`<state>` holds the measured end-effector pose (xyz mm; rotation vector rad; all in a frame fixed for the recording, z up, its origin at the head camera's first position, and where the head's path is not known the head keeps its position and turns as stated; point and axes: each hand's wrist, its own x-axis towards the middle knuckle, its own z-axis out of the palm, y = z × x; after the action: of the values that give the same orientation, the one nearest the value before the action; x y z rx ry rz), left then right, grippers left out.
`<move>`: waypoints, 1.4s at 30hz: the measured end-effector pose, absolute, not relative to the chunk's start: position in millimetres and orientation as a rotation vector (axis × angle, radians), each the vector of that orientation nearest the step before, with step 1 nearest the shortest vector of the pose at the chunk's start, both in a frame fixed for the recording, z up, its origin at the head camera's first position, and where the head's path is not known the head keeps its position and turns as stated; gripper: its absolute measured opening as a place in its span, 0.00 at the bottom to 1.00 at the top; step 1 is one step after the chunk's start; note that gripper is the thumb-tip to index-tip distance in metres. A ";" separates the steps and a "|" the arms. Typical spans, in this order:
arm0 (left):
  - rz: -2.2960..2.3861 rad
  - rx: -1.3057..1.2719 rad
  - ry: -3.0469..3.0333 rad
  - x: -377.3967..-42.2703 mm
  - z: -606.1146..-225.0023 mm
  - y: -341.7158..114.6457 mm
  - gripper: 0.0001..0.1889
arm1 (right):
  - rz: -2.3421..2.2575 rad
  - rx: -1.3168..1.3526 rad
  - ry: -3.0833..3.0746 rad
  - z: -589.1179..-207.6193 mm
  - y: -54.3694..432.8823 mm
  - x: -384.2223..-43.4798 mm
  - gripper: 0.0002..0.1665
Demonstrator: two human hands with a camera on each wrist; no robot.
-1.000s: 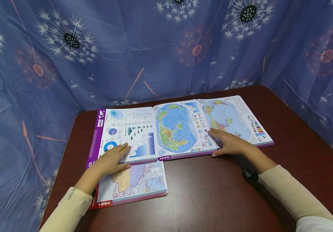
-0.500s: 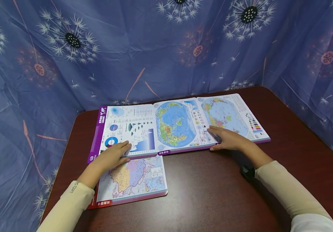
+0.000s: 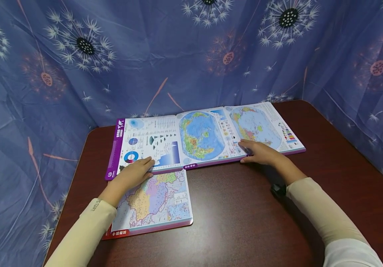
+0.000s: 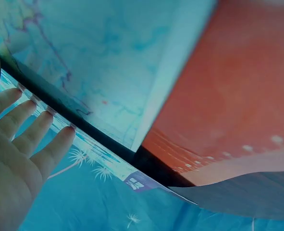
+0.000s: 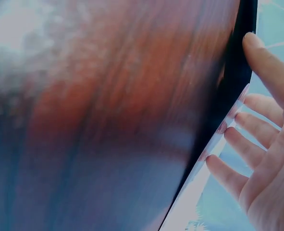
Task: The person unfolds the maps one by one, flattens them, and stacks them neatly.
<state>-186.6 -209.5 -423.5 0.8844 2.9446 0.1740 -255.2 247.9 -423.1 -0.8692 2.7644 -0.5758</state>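
Observation:
A wide fold-out world map (image 3: 201, 135) with a purple left border lies across the back of the table, its three panels side by side. In front of its left panel, and partly beneath or against it, is a China map (image 3: 154, 204) with a red corner label. My left hand (image 3: 132, 176) rests on the world map's lower left part, fingers extended, thumb by its front edge. At the front edge, near the join of the middle and right panels, my right hand (image 3: 261, 152) touches the world map with fingers stretched out. Both wrist views show spread fingers along the map's edge.
The dark brown table (image 3: 244, 215) has rounded back corners. A blue curtain (image 3: 191, 55) with dandelion prints hangs right behind it and along both sides. A small black object (image 3: 279, 190) sits at the right wrist.
The world map has slid toward the back of the table and slightly left, both hands moving along with it. More of the China map shows; it has stayed in place.

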 end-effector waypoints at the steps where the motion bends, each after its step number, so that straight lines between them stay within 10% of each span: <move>1: 0.167 0.879 2.945 -187.2 -423.1 -208.8 0.25 | -0.583 -0.862 2.765 -422.9 247.6 -255.2 0.42; 42: 0.238 0.735 2.902 -181.8 -417.3 -218.1 0.27 | -0.609 -0.687 2.765 -419.9 233.5 -238.9 0.39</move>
<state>-181.8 -218.1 -417.3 0.7348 2.9024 0.2383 -238.9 233.5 -419.9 -0.6871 2.7655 -0.6089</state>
